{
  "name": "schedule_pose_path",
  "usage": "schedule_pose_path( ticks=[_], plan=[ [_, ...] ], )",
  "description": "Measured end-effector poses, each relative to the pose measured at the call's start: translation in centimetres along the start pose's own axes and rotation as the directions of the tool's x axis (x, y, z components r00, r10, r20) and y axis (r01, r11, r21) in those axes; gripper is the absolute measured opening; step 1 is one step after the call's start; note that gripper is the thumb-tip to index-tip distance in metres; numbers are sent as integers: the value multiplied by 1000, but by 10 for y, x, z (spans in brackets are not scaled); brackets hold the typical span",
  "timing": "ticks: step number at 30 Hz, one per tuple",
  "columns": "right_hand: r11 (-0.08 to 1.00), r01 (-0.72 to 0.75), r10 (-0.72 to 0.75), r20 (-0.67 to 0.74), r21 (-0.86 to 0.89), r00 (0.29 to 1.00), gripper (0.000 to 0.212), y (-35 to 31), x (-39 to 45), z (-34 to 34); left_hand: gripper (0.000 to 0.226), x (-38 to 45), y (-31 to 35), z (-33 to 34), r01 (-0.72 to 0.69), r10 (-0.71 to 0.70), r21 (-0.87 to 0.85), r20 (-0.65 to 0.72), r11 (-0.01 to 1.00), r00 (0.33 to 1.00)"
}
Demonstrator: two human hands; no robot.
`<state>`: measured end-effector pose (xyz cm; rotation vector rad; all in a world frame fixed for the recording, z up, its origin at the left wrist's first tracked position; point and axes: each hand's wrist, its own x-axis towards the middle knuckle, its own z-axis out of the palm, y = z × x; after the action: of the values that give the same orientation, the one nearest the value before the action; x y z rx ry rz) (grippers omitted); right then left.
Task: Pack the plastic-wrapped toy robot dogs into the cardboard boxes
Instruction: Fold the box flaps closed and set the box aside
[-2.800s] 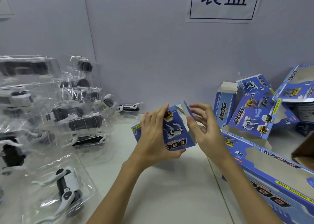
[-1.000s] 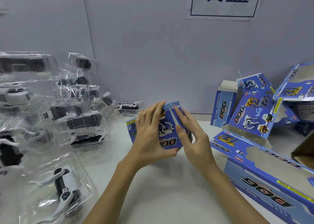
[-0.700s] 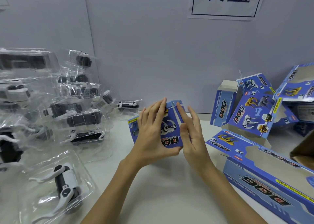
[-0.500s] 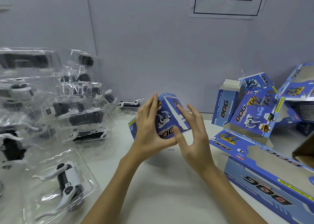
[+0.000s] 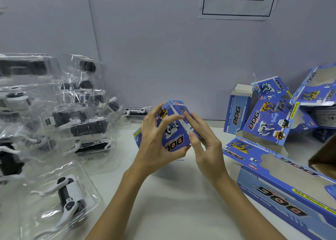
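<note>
Blue cardboard dog box (image 5: 172,130) is being gripped by the left hand (image 5: 154,143) while the right hand's (image 5: 205,145) straight fingers are pressing its end, probably closing it, with wrapped robot dogs (image 5: 69,198) lying left of both hands.

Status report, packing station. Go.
Left hand grips blue box; right hand fingers press its end flap. Wrapped dogs wait left. Nothing blocking.

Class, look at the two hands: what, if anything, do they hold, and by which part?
The left hand grips a blue toy dog box around its printed end, thumb underneath. The right hand presses its fingers on the box's right side.
</note>
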<state>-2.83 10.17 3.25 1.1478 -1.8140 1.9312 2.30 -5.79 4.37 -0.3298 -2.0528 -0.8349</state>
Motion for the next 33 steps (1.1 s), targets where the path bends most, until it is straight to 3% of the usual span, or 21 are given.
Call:
schedule_pose_path(
  ticks=[3,10,20,25,29,33],
  plan=[
    [1000,9,-10,25,4,1000,47,1,1,-1,65,0,1,2,12,-12,32,2,999,1000],
    [973,102,-82,102,-208,991,59,9,-3,-3,65,-2,-2,3,22,-20,72,-28,997,999],
    [964,123,-109,74,-234,991,59,11,-4,1,93,-3,-3,5,10,-8,39,-71,999,997],
    [950,113,-106,41,-292,994,59,12,-8,7,111,-4,-4,8,86,-94,-68,-119,994,988],
    [927,151,-137,63,-344,989,59,12,-7,4,115,-5,-3,8,98,-104,-59,-101,993,989],
    [933,97,-83,55,-347,995,58,10,-5,2,117,-4,0,5,97,-100,-55,-68,994,993]
  ],
)
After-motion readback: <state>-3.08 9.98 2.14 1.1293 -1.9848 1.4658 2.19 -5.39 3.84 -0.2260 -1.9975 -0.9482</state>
